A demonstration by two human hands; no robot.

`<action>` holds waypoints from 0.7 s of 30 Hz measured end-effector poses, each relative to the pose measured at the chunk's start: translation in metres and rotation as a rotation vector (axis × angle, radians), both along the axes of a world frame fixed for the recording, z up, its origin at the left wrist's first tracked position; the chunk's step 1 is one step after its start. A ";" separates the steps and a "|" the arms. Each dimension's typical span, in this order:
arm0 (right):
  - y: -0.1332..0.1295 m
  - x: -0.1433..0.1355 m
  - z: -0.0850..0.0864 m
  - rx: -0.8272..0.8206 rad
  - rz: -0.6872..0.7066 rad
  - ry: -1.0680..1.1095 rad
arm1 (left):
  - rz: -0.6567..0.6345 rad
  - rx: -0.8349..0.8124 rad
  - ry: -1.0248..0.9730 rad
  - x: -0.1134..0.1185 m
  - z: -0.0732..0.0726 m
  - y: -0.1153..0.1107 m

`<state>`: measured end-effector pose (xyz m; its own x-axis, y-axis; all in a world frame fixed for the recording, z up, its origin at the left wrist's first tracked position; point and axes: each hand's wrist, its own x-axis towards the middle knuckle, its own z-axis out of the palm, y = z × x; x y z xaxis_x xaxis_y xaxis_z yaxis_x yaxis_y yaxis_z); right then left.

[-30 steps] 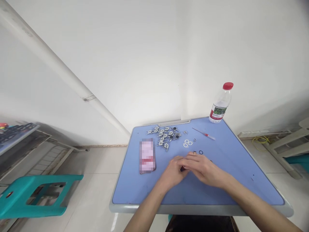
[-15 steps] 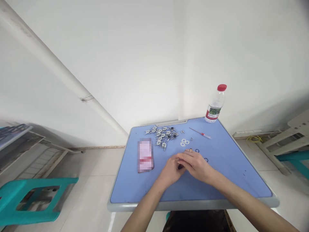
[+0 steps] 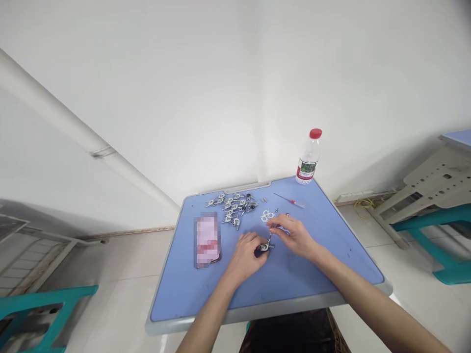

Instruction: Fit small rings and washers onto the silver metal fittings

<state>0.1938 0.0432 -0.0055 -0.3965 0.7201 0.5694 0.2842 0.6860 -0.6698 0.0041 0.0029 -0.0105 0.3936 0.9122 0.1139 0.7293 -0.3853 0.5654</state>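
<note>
On the blue tabletop [image 3: 301,272], my left hand [image 3: 246,255] has its fingers and thumb around a small metal-and-black part [image 3: 263,248]. My right hand [image 3: 294,236] is just to the right, thumb and forefinger pinched above that part. A thin shiny piece stands between those fingertips and the part; its exact shape is too small to tell. Several flat metal plates with holes [image 3: 265,215] lie just beyond my right fingertips. Further back to the left is a cluster of similar metal parts [image 3: 230,206], some with black round pieces.
A phone-like pink object [image 3: 208,240], blurred out, lies left of my hands. A red-handled screwdriver [image 3: 292,201] lies at the back right, near a red-capped bottle [image 3: 307,159]. Teal stools [image 3: 47,309] stand on the floor at both sides.
My hands, which were together, have come apart, uncovering the metal-and-black part in my left hand. The camera view has turned slightly to the right.
</note>
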 end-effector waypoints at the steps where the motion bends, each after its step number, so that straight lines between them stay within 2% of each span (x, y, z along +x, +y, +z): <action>1: -0.001 0.000 0.001 -0.006 0.020 -0.006 | 0.001 -0.003 -0.005 0.000 0.000 0.000; 9: -0.002 0.000 0.008 0.015 0.081 -0.056 | 0.012 -0.039 -0.022 -0.002 -0.003 0.002; 14: -0.005 -0.004 0.009 0.088 0.129 -0.110 | 0.008 -0.062 -0.059 -0.001 -0.003 0.002; 17: -0.008 -0.010 0.006 0.112 0.102 -0.141 | -0.001 -0.057 -0.073 -0.001 -0.005 0.003; 21: -0.009 -0.014 0.003 0.060 0.026 -0.110 | -0.006 -0.040 -0.065 -0.001 -0.006 0.004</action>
<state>0.1799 0.0346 -0.0025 -0.4772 0.6749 0.5629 0.3354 0.7319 -0.5932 0.0032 0.0065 -0.0169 0.3918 0.9142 0.1031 0.6883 -0.3656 0.6266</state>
